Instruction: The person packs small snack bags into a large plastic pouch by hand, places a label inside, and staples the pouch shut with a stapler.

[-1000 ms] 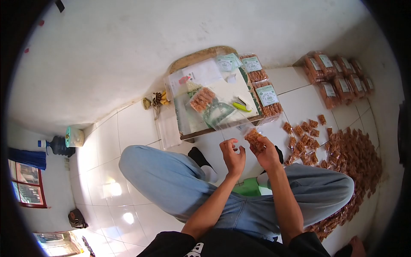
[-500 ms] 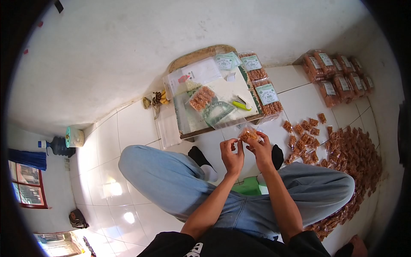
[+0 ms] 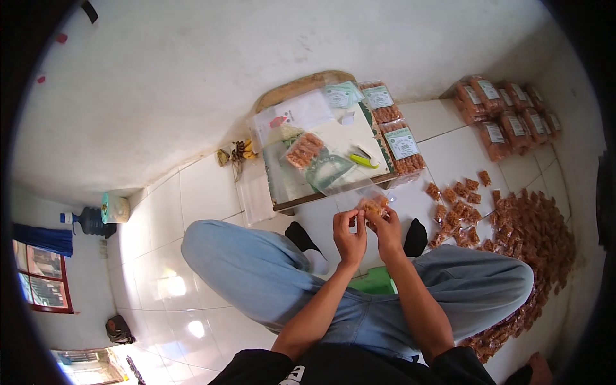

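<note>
Between my hands, just in front of the low table (image 3: pixel 301 204), is a small clear packet of orange-brown snacks (image 3: pixel 374 204). My right hand (image 3: pixel 387 235) has its fingers closed on the packet. My left hand (image 3: pixel 350 239) is pinched at the packet's left side, and what its fingertips hold is too small to make out. On the table lie a large clear bag with snack packets (image 3: pixel 304 151) inside, a green stapler-like tool (image 3: pixel 364 161) and pale green labels (image 3: pixel 343 95).
Labelled snack packs (image 3: pixel 403 151) stand along the table's right side, with more stacked packs (image 3: pixel 513 119) by the wall. A large heap of small packets (image 3: pixel 536 240) spreads over the floor at right. Bananas (image 3: pixel 247 149) lie left of the table.
The small packet has moved left from beside my right fingers to between both hands. My right hand has moved left, and my left fingers have come in to the packet.
</note>
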Available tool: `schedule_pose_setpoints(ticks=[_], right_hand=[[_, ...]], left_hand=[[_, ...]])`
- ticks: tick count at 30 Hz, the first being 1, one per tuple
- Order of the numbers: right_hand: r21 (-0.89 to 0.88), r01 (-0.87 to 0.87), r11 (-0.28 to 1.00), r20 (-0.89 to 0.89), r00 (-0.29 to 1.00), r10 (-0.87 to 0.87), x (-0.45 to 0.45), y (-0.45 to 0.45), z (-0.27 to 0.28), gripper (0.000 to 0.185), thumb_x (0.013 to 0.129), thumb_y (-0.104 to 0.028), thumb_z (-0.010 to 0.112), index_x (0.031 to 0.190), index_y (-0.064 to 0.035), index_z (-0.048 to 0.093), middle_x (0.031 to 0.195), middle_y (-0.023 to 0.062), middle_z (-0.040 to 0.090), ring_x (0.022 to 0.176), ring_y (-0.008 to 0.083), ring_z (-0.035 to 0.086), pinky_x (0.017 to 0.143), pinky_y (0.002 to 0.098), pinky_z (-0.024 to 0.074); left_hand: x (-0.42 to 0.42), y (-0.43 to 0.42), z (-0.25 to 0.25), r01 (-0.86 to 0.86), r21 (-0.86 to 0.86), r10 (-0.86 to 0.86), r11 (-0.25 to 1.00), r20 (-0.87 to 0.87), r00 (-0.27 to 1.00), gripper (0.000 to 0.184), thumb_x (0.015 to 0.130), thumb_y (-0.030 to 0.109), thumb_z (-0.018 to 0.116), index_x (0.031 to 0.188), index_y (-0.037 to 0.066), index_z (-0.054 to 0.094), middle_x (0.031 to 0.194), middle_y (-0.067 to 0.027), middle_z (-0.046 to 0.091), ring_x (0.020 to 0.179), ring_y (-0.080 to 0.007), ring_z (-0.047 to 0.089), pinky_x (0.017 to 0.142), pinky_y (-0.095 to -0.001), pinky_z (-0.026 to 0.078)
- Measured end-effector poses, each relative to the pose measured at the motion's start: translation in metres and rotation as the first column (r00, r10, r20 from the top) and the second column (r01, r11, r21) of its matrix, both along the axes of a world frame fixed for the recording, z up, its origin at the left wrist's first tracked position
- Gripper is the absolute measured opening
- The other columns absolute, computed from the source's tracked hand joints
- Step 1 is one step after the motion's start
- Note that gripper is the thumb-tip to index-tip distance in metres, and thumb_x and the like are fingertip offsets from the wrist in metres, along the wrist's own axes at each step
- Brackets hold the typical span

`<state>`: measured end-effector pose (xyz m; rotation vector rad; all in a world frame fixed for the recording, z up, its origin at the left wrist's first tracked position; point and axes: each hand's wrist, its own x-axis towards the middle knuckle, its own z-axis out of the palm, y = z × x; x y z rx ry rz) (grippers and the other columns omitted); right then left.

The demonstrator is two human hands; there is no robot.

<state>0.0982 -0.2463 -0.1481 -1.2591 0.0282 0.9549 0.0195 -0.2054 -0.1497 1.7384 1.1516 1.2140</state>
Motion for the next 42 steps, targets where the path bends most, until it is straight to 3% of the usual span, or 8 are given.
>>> schedule_pose_setpoints(ticks=[16,18,19,21,27,32,36,42], right_hand=[[0.018,-0.111,0.994,-0.277,0.954,0.111,0.018,0.015,0.026,0.075,0.084,-0.012,0.063,0.146,-0.0004,0.023,0.089,0.0044,0.059,0.077,0.0155,0.062,0.071,0.0321,0.0551],[0.027,-0.101,0.995,-0.256,0.961,0.104,0.022,0.018,0.033,0.011,0.089,-0.018,0.062,0.093,-0.0075,0.062,0.080,0.0005,0.057,0.077,0.0157,0.062,0.071,0.0290,0.0547],[0.023,-0.104,0.994,-0.247,0.963,0.106,0.026,0.020,0.026,0.011,0.089,-0.018,0.062,0.093,-0.0075,0.062,0.080,0.0005,0.057,0.077,0.0157,0.062,0.071,0.0290,0.0547],[0.075,-0.125,0.989,-0.296,0.945,0.141,0.034,0.026,0.012,0.046,0.088,-0.011,0.058,0.132,-0.0008,0.047,0.089,0.0053,0.060,0.085,0.0166,0.062,0.076,0.0335,0.0543],[0.217,-0.376,0.901,-0.099,0.910,0.403,0.032,0.031,0.013,0.036,0.099,-0.010,0.052,0.133,0.0019,0.048,0.121,0.0123,0.061,0.102,0.0186,0.062,0.085,0.0325,0.0535],[0.179,-0.587,0.790,0.016,0.804,0.594,0.044,0.046,0.010,0.046,0.097,-0.015,0.059,0.136,0.0031,0.044,0.119,0.0117,0.059,0.100,0.0146,0.060,0.081,0.0297,0.0528],[0.240,-0.590,0.771,-0.026,0.790,0.613,0.046,0.061,0.006,0.068,0.096,-0.020,0.062,0.148,0.0018,0.024,0.134,0.0157,0.049,0.113,0.0209,0.055,0.092,0.0334,0.0486],[0.173,-0.644,0.745,0.174,0.765,0.620,0.042,0.094,-0.023,0.073,0.094,-0.024,0.067,0.151,-0.0059,0.025,0.137,0.0122,0.047,0.115,0.0201,0.052,0.094,0.0308,0.0454]], left_hand=[[-0.001,0.000,-0.001,0.040,0.051,-0.040,0.998,0.009,0.999,0.009,0.089,0.006,0.068,0.095,0.002,0.063,0.090,-0.0109,0.059,0.077,-0.0222,0.062,0.070,-0.0314,0.052],[-0.001,0.001,-0.002,0.041,0.054,-0.043,0.998,0.020,0.999,0.009,0.088,0.006,0.068,0.094,0.002,0.063,0.090,-0.0108,0.059,0.077,-0.0224,0.062,0.070,-0.0317,0.052],[0.000,0.002,-0.002,0.044,0.057,-0.045,0.997,0.028,0.999,0.009,0.088,0.006,0.068,0.094,0.002,0.063,0.090,-0.0107,0.059,0.078,-0.0226,0.061,0.070,-0.0320,0.051],[0.002,0.003,0.000,0.047,0.068,-0.050,0.997,0.035,0.998,0.009,0.088,0.006,0.069,0.094,0.002,0.063,0.089,-0.0104,0.059,0.078,-0.0227,0.060,0.070,-0.0323,0.051],[0.002,0.005,0.002,0.040,0.057,-0.043,0.998,0.055,0.998,0.011,0.086,0.007,0.070,0.094,0.003,0.064,0.088,-0.0099,0.060,0.078,-0.0233,0.058,0.070,-0.0335,0.049],[0.003,0.006,0.004,0.048,0.035,-0.052,0.998,0.110,0.993,0.011,0.087,0.008,0.070,0.093,0.003,0.062,0.088,-0.0106,0.059,0.079,-0.0246,0.058,0.071,-0.0345,0.049],[0.003,0.007,0.003,0.084,0.033,-0.088,0.996,0.130,0.988,0.012,0.087,0.008,0.070,0.094,0.003,0.062,0.089,-0.0111,0.060,0.081,-0.0266,0.059,0.072,-0.0354,0.049],[0.001,0.003,0.016,0.118,0.007,-0.118,0.993,0.120,0.986,0.012,0.085,0.007,0.071,0.094,0.004,0.063,0.090,-0.0103,0.063,0.085,-0.0272,0.060,0.075,-0.0362,0.050]])
